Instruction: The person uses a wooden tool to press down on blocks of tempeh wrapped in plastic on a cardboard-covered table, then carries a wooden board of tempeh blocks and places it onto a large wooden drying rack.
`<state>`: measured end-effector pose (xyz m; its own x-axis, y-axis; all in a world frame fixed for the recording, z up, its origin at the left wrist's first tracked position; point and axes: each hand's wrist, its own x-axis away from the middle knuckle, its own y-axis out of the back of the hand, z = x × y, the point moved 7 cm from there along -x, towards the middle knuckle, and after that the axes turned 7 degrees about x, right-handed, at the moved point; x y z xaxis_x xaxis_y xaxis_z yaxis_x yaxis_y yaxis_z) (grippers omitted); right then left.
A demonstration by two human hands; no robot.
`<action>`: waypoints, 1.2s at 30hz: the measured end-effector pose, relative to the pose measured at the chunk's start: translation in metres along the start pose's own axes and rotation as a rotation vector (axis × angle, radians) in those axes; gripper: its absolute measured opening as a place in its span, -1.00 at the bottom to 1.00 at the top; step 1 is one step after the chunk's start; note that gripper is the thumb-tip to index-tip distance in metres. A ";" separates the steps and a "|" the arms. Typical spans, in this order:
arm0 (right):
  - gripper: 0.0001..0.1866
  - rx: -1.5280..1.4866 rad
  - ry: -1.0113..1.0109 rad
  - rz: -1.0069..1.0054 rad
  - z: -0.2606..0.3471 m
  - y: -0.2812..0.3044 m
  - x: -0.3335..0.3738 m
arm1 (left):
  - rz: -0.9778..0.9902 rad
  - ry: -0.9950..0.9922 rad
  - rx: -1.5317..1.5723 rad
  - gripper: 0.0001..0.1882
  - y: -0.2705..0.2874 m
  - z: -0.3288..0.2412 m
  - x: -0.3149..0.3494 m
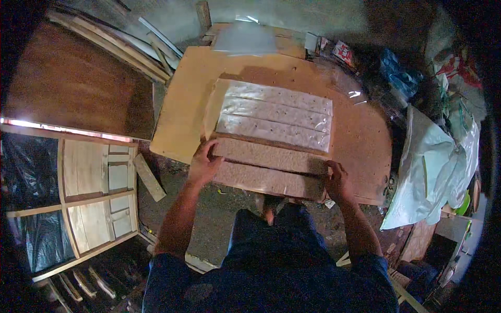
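Note:
Two long beige strips with a rough, speckled surface lie side by side along the near edge of the worktable, a dark gap between them. My left hand [205, 163] is closed around the left end of the farther strip [271, 156], thumb and fingers at its edge. At the other end, my right hand [338, 181] has its fingers curled over the strip's right end. The nearer strip [266, 180] lies just in front, toward my body. Beyond both is a flat slab wrapped in shiny clear plastic [276, 116], divided by long seams into three bands dotted with small marks.
The tan worktable [360, 141] has a rounded right side. A whitish plastic sheet [428, 161] hangs at the right, below a blue plastic bag [399, 70]. A brown panel [78, 78] and a wooden frame [99, 195] stand at the left. A loose board [149, 177] leans beside the frame.

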<state>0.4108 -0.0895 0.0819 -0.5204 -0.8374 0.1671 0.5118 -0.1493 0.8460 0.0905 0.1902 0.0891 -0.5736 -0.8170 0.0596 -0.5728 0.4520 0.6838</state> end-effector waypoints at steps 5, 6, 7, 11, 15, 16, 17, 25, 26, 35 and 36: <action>-0.57 0.006 0.005 -0.060 0.000 -0.002 -0.002 | -0.009 -0.009 0.057 -0.41 -0.004 0.001 -0.004; -0.59 -0.022 -0.019 -0.038 -0.003 -0.004 -0.003 | -0.017 0.003 0.080 -0.41 -0.004 0.003 -0.004; -0.61 -0.049 -0.043 -0.017 -0.005 -0.005 -0.004 | -0.004 0.031 0.078 -0.42 -0.005 0.005 -0.002; -0.61 -0.075 -0.072 0.037 -0.009 0.005 -0.005 | -0.021 -0.031 0.041 -0.44 0.001 -0.019 0.008; -0.55 -0.032 -0.096 -0.073 -0.002 0.033 -0.035 | -0.074 -0.140 -0.064 -0.46 0.001 -0.037 -0.010; -0.53 -0.046 -0.044 -0.126 0.000 0.038 -0.049 | -0.068 -0.174 -0.096 -0.45 -0.004 -0.040 -0.020; -0.52 -0.063 0.019 -0.179 0.006 0.043 -0.067 | -0.073 -0.206 -0.134 -0.45 -0.007 -0.040 -0.032; -0.33 0.271 0.326 0.025 0.017 0.010 -0.219 | 0.030 -0.310 -0.246 -0.43 -0.055 -0.076 -0.159; -0.32 0.390 0.375 0.143 0.023 0.000 -0.228 | 0.050 -0.312 -0.247 -0.42 -0.059 -0.067 -0.168; -0.27 0.327 0.270 -0.049 0.009 0.007 -0.236 | 0.069 -0.372 -0.160 -0.26 -0.074 -0.067 -0.206; -0.25 0.328 0.249 -0.028 0.002 0.002 -0.242 | 0.079 -0.347 -0.198 -0.24 -0.077 -0.066 -0.210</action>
<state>0.5365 0.1145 0.0448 -0.3288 -0.9431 0.0485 0.2342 -0.0317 0.9717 0.2943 0.3031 0.0719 -0.7942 -0.5979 -0.1082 -0.4148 0.4035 0.8156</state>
